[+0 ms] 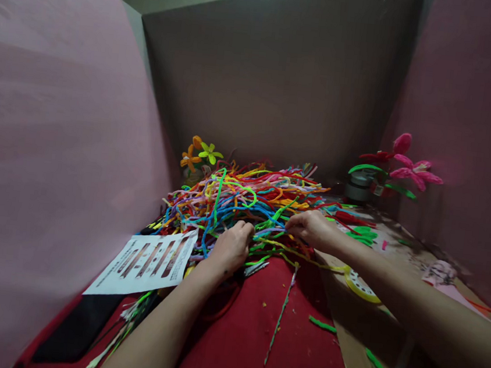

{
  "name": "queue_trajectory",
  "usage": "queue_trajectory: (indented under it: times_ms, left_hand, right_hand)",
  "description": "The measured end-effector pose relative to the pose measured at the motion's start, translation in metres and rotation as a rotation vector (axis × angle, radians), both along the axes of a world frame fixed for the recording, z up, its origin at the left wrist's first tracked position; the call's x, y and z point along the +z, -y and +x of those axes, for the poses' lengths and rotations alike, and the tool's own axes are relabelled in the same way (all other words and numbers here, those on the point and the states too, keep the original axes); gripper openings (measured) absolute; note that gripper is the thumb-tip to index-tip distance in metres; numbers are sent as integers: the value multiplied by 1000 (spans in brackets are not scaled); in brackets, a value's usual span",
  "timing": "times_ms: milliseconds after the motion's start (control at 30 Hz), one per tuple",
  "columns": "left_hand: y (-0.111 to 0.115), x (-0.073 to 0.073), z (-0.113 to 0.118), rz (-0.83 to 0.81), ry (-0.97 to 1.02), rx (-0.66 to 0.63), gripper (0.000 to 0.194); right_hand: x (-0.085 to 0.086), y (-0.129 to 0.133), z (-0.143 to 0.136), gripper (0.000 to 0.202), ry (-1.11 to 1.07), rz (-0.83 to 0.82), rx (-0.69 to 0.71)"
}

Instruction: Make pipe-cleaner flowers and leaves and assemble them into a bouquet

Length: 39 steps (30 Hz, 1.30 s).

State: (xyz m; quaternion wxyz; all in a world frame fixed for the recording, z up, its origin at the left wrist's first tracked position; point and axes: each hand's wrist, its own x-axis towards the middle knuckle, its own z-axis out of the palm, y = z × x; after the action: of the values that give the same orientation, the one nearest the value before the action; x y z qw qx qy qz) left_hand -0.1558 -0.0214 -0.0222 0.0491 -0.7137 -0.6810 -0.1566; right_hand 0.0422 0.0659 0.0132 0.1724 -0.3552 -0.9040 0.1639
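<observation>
Several flowers (414, 172) stand formed at either side of a big heap of fuzzy sticks (248, 199), which lies loose and unshaped. At its near side, the left hand (232, 247) curls and the right hand (311, 228) pinches (gripping what, I cannot tell).

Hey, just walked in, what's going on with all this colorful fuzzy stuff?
A person has both bare hands at a tangled heap of colorful fuzzy strands. The left hand is curled at its near edge, and the right hand has its fingertips among strands farther right; exactly what either grips isn't clear. A printed sheet lies to the left, and a pink flower shape is at the back right.
</observation>
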Motion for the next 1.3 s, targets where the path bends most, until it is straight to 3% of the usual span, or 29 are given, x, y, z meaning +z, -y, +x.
queue_trajectory:
  times_ms: [233,433,533,667,767,900,1000,1100,1200,1300]
  left_hand:
    - [4,1,6,-43,-139,60,19]
    - [9,6,9,81,-193,127,18]
    - [12,8,10,137,-142,115,19]
    - [14,9,11,181,-71,104,18]
    - [14,9,12,209,-35,122,22]
    - [14,10,15,275,53,123,27]
    - [13,8,17,255,42,101,40]
    - [10,3,16,135,-76,146,21]
    - [5,-1,12,64,-135,214,23]
    - [2,-2,8,37,-132,204,23]
  right_hand:
    - [-7,-9,2,20,-56,116,-38]
    - [-1,3,-4,22,-230,221,-54]
    - [-7,14,-11,19,-152,143,24]
    - [-22,21,-18,17,29,240,22]
    - [-25,19,-17,21,31,277,4]
    - [-16,16,-14,20,-112,74,-32]
    - [-13,12,-13,20,-292,-135,22]
    - [-15,9,-11,20,-450,-359,102]
    - [-14,8,-5,17,-478,-516,142]
    - [-7,6,8,16,-487,-573,158]
